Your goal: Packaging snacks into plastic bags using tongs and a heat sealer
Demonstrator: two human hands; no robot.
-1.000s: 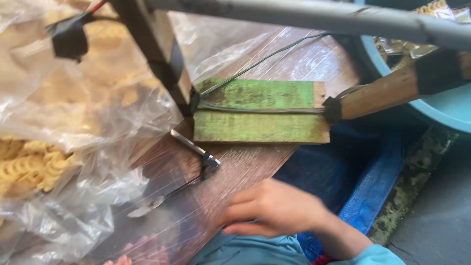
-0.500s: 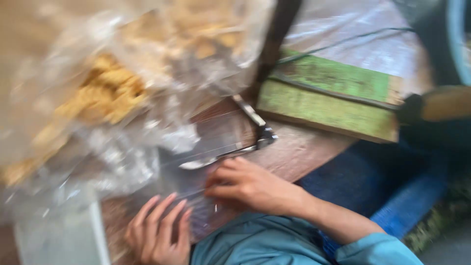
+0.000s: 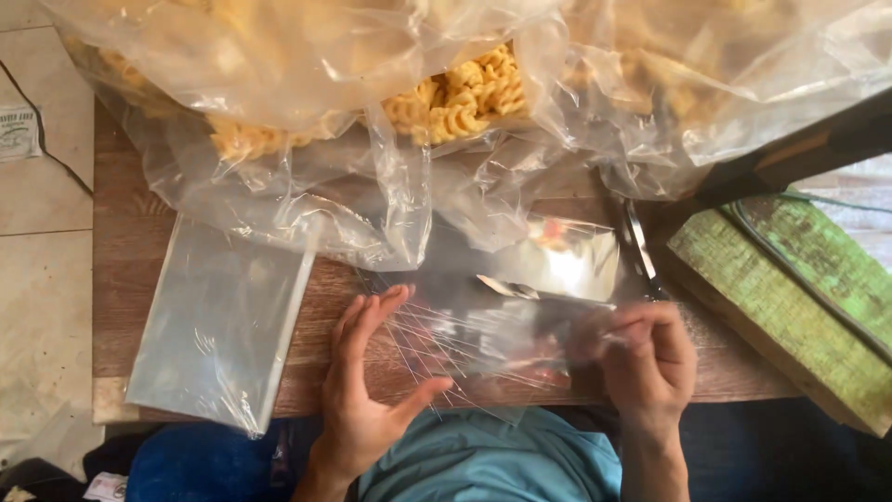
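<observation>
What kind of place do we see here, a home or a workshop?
Probably a small home workshop for packing snacks by hand. A big clear bag of curly yellow crackers lies on a worn wooden table, a stack of empty clear bags waits beside it, and both hands handle a small clear bag.

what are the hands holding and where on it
A clear plastic bag, flat on the table. The right hand pinches its right end; the left hand lies open on its left end, pressing rather than gripping.
</observation>
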